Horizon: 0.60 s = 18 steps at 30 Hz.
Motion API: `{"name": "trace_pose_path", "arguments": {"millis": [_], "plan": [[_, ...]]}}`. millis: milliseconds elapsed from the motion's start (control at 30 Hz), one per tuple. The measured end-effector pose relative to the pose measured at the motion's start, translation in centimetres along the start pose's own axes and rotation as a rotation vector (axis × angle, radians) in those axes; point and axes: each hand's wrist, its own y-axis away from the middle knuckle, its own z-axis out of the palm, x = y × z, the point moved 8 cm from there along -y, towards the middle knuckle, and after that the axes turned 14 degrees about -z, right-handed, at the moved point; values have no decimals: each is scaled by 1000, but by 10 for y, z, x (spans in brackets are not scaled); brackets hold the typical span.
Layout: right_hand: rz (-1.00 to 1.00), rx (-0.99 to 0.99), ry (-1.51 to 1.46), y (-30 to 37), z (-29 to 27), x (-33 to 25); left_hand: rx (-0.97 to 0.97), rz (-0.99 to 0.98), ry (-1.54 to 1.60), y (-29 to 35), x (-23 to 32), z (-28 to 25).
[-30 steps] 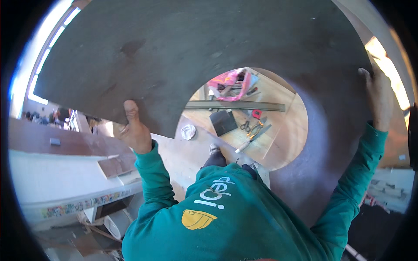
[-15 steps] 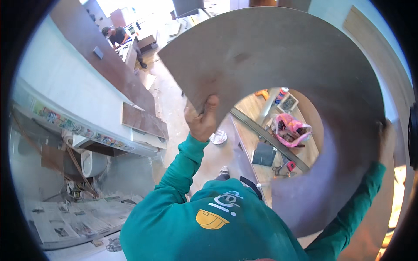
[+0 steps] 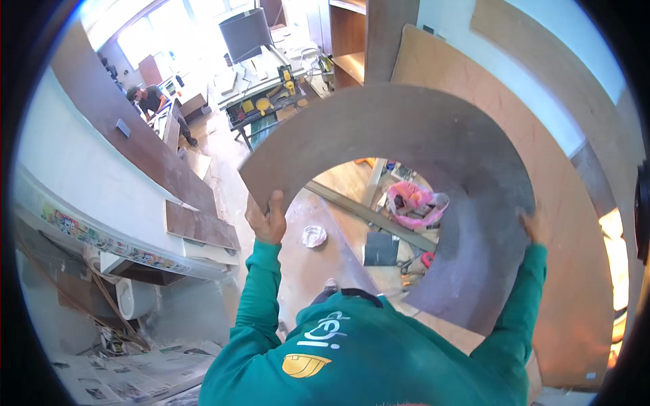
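Observation:
A large grey-brown panel (image 3: 406, 125), thin and curved like a broad C, is held up in front of my chest. My left hand (image 3: 269, 218) is closed on its left end, the thumb lying on the face turned toward me and the fingers passing behind. At the outer right edge my right hand (image 3: 533, 225) grips it too, though those fingers are partly hidden and blurred. Through the panel's inner opening a wooden worktop shows, with a pink plastic bag (image 3: 414, 204), a dark flat pad (image 3: 381, 249), a long metal bar (image 3: 369, 215) and a red tape measure (image 3: 427, 260).
A tall brown board (image 3: 501, 115) leans against the right wall. At the back stands a worktable (image 3: 247, 101) with tools. Far left, another person (image 3: 150, 100) bends over a bench. A crumpled white wad (image 3: 314, 236) lies on the floor, and a white toilet (image 3: 135, 298) stands at left.
The panel has come lower and shows smaller, held by both hands throughout. Both my hands have moved down in view. More of the back worktable and the leaning board now shows.

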Motion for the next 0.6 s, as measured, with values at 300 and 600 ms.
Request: {"name": "trace_pose_path", "arguments": {"millis": [300, 600], "plan": [[561, -361, 28, 215, 145, 189, -54, 136, -84, 23, 4, 16], [584, -171, 217, 225, 103, 257, -266, 351, -84, 26, 36, 40]]}}
